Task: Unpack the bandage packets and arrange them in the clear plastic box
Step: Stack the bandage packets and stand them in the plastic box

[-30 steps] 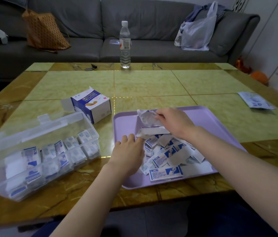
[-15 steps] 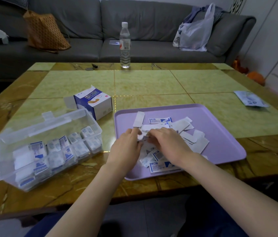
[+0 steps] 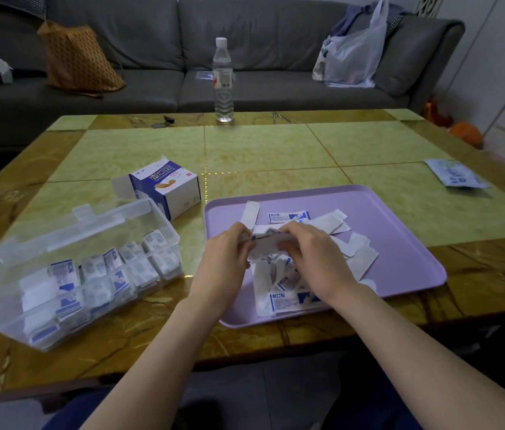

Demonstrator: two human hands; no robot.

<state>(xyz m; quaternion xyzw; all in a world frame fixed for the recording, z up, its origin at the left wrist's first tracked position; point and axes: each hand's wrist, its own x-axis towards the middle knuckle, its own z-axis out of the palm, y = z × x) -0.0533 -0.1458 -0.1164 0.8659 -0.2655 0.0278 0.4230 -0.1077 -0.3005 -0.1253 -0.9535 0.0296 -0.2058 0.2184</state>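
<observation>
A lilac tray (image 3: 394, 231) lies in front of me with several white-and-blue bandage packets (image 3: 288, 301) scattered on it. Above the pile, my left hand (image 3: 225, 259) and my right hand (image 3: 310, 259) together grip a small stack of bandage packets (image 3: 265, 242) by its two ends. To the left stands the clear plastic box (image 3: 27, 308), lid open, with rows of packets upright inside. The opened blue-and-white bandage carton (image 3: 167, 187) sits behind the box.
A water bottle (image 3: 222, 80) stands at the table's far edge. A flat printed pouch (image 3: 456, 174) lies at the right. A small dark object (image 3: 164, 121) lies near the far edge. Behind the table is a grey sofa with an orange bag (image 3: 77, 58) and a plastic bag (image 3: 353, 55).
My right hand drew back from the far side of the pile and my left hand came up from the tray's near edge. Both now hold a gathered stack between them.
</observation>
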